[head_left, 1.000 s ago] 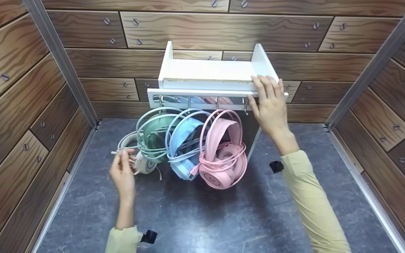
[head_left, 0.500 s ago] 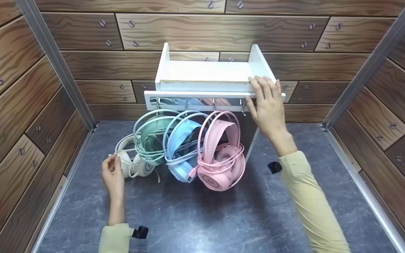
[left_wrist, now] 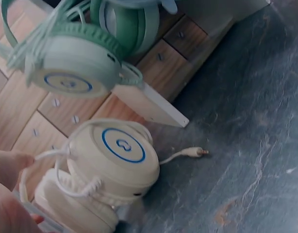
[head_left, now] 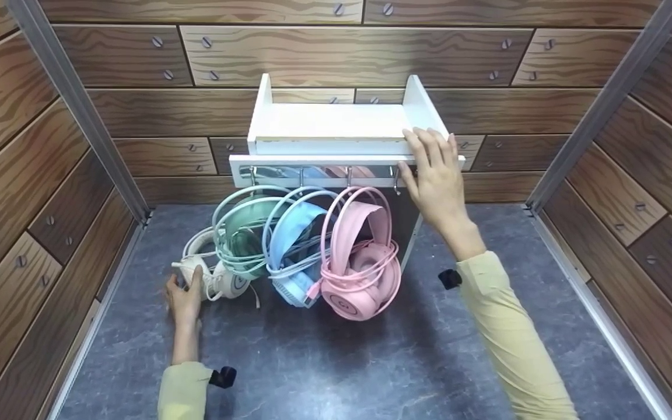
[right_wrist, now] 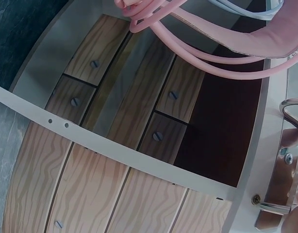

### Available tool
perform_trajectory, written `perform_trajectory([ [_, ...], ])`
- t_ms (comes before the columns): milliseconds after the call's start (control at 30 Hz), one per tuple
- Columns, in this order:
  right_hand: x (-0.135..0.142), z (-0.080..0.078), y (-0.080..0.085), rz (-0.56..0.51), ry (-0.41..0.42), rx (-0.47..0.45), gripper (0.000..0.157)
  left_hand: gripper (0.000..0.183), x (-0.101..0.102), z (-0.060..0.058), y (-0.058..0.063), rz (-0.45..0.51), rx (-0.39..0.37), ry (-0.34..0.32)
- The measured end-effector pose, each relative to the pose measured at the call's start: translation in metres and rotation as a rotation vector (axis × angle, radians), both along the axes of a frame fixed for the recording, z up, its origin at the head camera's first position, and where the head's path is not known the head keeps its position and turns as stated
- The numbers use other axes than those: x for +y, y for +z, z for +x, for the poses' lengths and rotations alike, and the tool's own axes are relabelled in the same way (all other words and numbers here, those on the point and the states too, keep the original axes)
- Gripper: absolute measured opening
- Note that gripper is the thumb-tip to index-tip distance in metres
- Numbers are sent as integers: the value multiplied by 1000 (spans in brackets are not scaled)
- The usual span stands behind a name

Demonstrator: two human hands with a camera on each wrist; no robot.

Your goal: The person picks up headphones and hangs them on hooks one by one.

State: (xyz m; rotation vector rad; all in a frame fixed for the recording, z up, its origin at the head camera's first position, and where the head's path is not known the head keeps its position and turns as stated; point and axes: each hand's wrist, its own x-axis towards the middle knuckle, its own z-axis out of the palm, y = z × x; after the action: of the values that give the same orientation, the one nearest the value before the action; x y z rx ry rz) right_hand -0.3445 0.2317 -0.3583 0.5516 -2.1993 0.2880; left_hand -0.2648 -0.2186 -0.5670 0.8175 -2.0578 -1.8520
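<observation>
My left hand [head_left: 185, 303] is at the white headphones [head_left: 234, 286] on the floor, its thumb against the near ear cup and its fingers around the outer side. In the left wrist view, fingertips [left_wrist: 20, 162] show at the left edge beside the looped white cable, and a cable plug [left_wrist: 192, 152] lies over the floor. My right hand [head_left: 440, 189] rests on the right front of a white shelf [head_left: 336, 122], fingers extended over its edge and thumb at the hook rail [head_left: 318, 160]. Green headphones [head_left: 247, 227], blue headphones [head_left: 295, 233] and pink headphones [head_left: 347, 303] hang from the rail.
A bare hook [head_left: 396, 184] is by my right thumb. Wood-patterned walls [head_left: 336, 55] enclose the dark marbled floor [head_left: 312, 373]. The shelf's side frame [right_wrist: 110, 148] shows in the right wrist view, with pink headphone bands above it.
My left hand has lowered from the white headphones' cable end to their ear cup, its fingers spreading around it. My right hand stays on the shelf. The head view has shifted slightly.
</observation>
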Motion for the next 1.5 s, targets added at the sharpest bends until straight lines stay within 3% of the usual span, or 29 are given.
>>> perform_trajectory([
  [200,-3,0,0,-2,5,-3,51,85,-2,-8,-6,185,0,-40],
  [300,-4,0,1,6,1,7,51,75,-1,-13,-6,193,17,-17],
  [433,-5,-1,1,7,3,16,50,76,-2,-19,-5,165,9,21],
  [733,-6,-1,2,-8,12,12,51,77,-6,-26,-11,338,96,48],
  [967,-5,-1,1,-5,9,3,51,74,-7,-25,-14,366,90,10],
  [1200,-3,0,0,-10,4,2,51,76,-7,-19,-17,333,40,-11],
  [1500,0,0,0,-1,-3,0,51,75,-4,-14,-21,335,40,-34],
])
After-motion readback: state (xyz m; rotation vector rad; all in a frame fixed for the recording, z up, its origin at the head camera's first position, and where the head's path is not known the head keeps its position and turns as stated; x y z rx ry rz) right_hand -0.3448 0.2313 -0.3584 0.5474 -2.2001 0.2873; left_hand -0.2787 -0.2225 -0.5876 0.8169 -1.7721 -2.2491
